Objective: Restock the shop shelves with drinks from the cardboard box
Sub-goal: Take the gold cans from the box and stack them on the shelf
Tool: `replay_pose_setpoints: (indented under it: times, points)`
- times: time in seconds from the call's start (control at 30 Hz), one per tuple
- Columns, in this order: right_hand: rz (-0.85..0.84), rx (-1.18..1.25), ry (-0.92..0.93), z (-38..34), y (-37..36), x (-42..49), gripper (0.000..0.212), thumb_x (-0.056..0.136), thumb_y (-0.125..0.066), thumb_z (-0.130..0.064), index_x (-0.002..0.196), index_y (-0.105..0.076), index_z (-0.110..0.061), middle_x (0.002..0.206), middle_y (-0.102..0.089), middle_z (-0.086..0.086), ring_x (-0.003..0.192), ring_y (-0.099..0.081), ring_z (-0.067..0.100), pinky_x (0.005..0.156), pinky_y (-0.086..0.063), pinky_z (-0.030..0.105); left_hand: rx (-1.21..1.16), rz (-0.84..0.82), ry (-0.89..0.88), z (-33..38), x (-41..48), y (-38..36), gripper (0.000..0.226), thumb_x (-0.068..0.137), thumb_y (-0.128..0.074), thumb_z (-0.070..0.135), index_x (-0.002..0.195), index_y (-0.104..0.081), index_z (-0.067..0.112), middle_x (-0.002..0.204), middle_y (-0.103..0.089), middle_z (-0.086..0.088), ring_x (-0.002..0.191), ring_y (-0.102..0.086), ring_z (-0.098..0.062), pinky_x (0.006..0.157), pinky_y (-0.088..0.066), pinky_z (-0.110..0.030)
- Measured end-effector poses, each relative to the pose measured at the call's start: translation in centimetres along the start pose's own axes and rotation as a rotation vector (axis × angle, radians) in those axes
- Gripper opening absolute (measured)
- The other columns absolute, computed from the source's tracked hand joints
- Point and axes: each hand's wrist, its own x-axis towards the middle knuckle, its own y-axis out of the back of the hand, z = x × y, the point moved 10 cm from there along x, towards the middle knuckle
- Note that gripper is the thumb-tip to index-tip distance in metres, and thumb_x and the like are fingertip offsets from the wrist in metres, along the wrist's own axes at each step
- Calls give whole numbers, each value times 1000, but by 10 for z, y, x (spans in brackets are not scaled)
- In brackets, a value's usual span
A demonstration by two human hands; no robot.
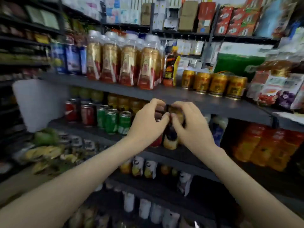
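From the head view, both hands are up in front of the middle shelf (85,130), just under the edge of the upper shelf (222,105). They meet around one small gold-topped drink (177,113); blur hides whether it is a can or a bottle. Holding it two-handed looks like a way to steady it into the gap right of the green cans (113,120) and red cans (82,112). The left hand (148,124) has its fingers curled, thumb and forefinger pinching the drink's side. The right hand (190,129) wraps it from the other side. Both forearms reach forward with wrists lifted. The cardboard box is out of sight.
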Motion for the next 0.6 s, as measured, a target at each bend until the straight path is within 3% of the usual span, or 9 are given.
replay_pose_setpoints:
  times: [0.13, 0.23, 0.37, 0.5, 0.6]
  points:
    - [-192, 221, 25, -58, -84, -63, 26, 95, -54, -16, 120, -58, -10, 111, -57, -2, 108, -54, 14, 87, -40, 17, 88, -9, 248, -82, -104, 36, 15, 95, -56, 26, 109, -52, 29, 100, -59, 15, 93, -58, -2, 71, -45, -8]
    - [-497, 316, -54, -94, -172, -111, 28, 98, -50, -20, 126, -53, -16, 110, -50, -10, 109, -51, 11, 81, -35, 13, 187, -32, 481, -149, -179, 66, 19, 96, -54, 25, 114, -53, 24, 109, -61, 8, 93, -56, -6, 74, -45, -16]
    - [-747, 371, -51, -146, -267, -160, 31, 99, -47, -22, 130, -49, -20, 126, -51, -5, 111, -53, 11, 82, -40, 17, 298, -23, 714, -221, -264, 115, 15, 95, -53, 22, 110, -54, 19, 113, -62, 3, 98, -58, -13, 83, -48, -26]
    - [-916, 424, 4, -204, -348, -185, 30, 99, -48, -22, 129, -48, -23, 122, -51, -5, 104, -53, 11, 81, -46, 24, 362, 10, 865, -285, -335, 176, 26, 93, -55, 23, 118, -55, 14, 116, -61, 0, 107, -58, -17, 82, -42, -21]
    - [-1013, 455, 33, -258, -408, -195, 31, 99, -47, -22, 130, -48, -22, 121, -49, -5, 110, -51, 12, 87, -47, 28, 367, 32, 971, -333, -380, 228, 26, 91, -55, 21, 116, -55, 14, 115, -62, -2, 105, -59, -17, 85, -44, -24]
